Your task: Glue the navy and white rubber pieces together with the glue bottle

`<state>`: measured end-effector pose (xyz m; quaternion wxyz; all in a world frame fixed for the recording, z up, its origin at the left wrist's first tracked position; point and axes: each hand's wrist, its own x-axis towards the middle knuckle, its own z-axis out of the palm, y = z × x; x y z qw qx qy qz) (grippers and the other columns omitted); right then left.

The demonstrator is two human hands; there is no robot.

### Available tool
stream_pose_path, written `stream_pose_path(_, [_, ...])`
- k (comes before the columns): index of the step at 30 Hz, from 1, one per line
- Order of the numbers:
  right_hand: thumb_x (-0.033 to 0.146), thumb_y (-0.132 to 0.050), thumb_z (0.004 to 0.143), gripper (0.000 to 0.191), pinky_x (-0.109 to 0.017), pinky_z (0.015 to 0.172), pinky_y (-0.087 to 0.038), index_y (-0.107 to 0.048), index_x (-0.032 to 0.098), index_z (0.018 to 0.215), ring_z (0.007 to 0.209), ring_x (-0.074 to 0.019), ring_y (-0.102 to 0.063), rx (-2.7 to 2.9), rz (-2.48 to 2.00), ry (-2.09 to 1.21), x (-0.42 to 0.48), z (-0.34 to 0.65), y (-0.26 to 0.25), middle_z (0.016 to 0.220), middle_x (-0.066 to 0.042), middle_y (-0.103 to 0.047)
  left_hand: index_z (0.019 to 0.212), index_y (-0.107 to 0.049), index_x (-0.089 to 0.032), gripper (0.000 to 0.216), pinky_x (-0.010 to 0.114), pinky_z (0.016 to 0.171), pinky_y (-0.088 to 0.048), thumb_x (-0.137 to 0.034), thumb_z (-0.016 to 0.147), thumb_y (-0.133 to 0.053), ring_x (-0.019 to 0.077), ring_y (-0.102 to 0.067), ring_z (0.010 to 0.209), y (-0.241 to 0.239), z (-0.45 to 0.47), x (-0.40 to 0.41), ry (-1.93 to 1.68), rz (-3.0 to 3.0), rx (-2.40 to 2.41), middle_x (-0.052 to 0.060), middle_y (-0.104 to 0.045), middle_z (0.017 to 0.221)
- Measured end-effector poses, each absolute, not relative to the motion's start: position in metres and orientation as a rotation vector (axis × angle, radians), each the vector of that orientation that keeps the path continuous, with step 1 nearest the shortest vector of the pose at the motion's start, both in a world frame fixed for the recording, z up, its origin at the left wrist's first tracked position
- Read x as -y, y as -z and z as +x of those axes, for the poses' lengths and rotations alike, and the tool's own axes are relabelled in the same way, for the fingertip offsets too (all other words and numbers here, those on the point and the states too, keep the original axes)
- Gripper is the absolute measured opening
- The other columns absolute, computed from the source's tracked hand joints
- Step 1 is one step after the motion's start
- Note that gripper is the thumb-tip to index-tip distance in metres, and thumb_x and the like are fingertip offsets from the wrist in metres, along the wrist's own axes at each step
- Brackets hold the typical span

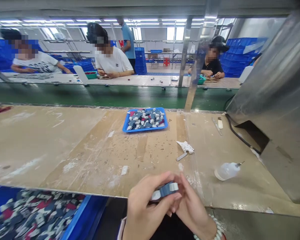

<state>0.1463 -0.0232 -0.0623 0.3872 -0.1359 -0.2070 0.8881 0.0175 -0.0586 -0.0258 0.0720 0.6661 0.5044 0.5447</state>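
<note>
Close to the table's front edge, my left hand [146,205] is closed around a small dark blue and white moulded piece [167,190], thumb along its lower side. My right hand [191,206], with a beaded bracelet at the wrist, cups the piece from the other side, and its fingers are partly hidden behind it. What exactly the piece is I cannot make out. Farther back on the table, a blue tray [146,130] holds many similar pieces in dark blue, white and red.
A blue crate [75,213] of similar pieces stands below the table at left. To the right are a clear bottle [227,171] lying tilted, crumpled tissue [186,147], a small metal strip [181,156], a thin knife-like tool [217,126] and a metal housing [270,110]. Co-workers sit across a green conveyor [115,96].
</note>
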Motion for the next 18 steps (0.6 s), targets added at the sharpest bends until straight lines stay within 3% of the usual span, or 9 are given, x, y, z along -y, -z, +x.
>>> stream_pose_path(4, [0.054, -0.066, 0.095, 0.038, -0.022, 0.054, -0.043, -0.072, 0.016, 0.09, 0.048, -0.0065, -0.045, 0.517, -0.425, -2.253, 0.026, 0.155, 0.065, 0.068, 0.001, -0.057, 0.115, -0.069, -0.023, 0.03, 0.026, 0.07, -0.063, -0.036, 0.089, -0.074, 0.0185, -0.076, 0.078, 0.051, -0.046, 0.114, -1.753, 1.552, -2.335, 0.003, -0.078, 0.095])
stream_pose_path(7, [0.051, -0.067, 0.095, 0.034, -0.025, 0.058, -0.046, -0.071, 0.018, 0.089, 0.052, -0.008, -0.047, 0.572, -0.468, -2.321, 0.021, 0.166, 0.073, 0.072, 0.001, -0.055, 0.125, -0.064, -0.024, 0.043, 0.031, 0.072, -0.061, -0.053, 0.094, -0.061, 0.0229, -0.076, 0.085, 0.074, -0.116, 0.163, -1.298, 1.132, -2.925, 0.006, -0.077, 0.101])
stream_pose_path(9, [0.049, -0.066, 0.095, 0.031, -0.028, 0.058, -0.047, -0.07, 0.019, 0.089, 0.054, -0.0098, -0.048, 0.628, -0.461, -2.374, 0.015, 0.171, 0.08, 0.073, 0.0, -0.054, 0.126, -0.063, -0.022, 0.046, 0.033, 0.064, -0.059, -0.054, 0.094, -0.059, 0.0221, -0.074, 0.069, 0.092, -0.159, 0.193, -1.093, 0.999, -2.99, 0.007, -0.078, 0.097])
stream_pose_path(12, [0.046, -0.065, 0.095, 0.026, -0.031, 0.058, -0.049, -0.068, 0.021, 0.088, 0.055, -0.0117, -0.047, 0.679, -0.473, -2.402, 0.007, 0.174, 0.086, 0.073, 0.0, -0.051, 0.116, -0.066, -0.013, 0.037, 0.037, 0.069, -0.061, -0.045, 0.099, -0.055, 0.0206, -0.073, 0.069, 0.123, -0.206, 0.224, -0.928, 0.884, -3.008, 0.008, -0.077, 0.09])
stream_pose_path(15, [0.045, -0.068, 0.091, 0.024, -0.032, 0.056, -0.05, -0.067, 0.021, 0.085, 0.054, -0.012, -0.045, 0.708, -0.537, -2.379, 0.007, 0.173, 0.085, 0.072, 0.0, -0.05, 0.126, -0.061, -0.014, 0.035, 0.042, 0.088, -0.06, -0.038, 0.101, -0.058, 0.0217, -0.072, 0.099, 0.154, -0.231, 0.239, -0.86, 0.874, -3.007, 0.011, -0.071, 0.117])
stream_pose_path(18, [0.045, -0.073, 0.085, 0.025, -0.031, 0.049, -0.048, -0.066, 0.021, 0.08, 0.05, -0.0111, -0.042, 0.722, -0.647, -2.284, 0.011, 0.175, 0.083, 0.068, 0.0, -0.047, 0.139, -0.053, -0.017, 0.044, 0.056, 0.107, -0.049, -0.034, 0.099, -0.061, 0.0308, -0.056, 0.13, 0.176, -0.245, 0.245, -0.776, 0.893, -3.076, 0.014, -0.053, 0.145])
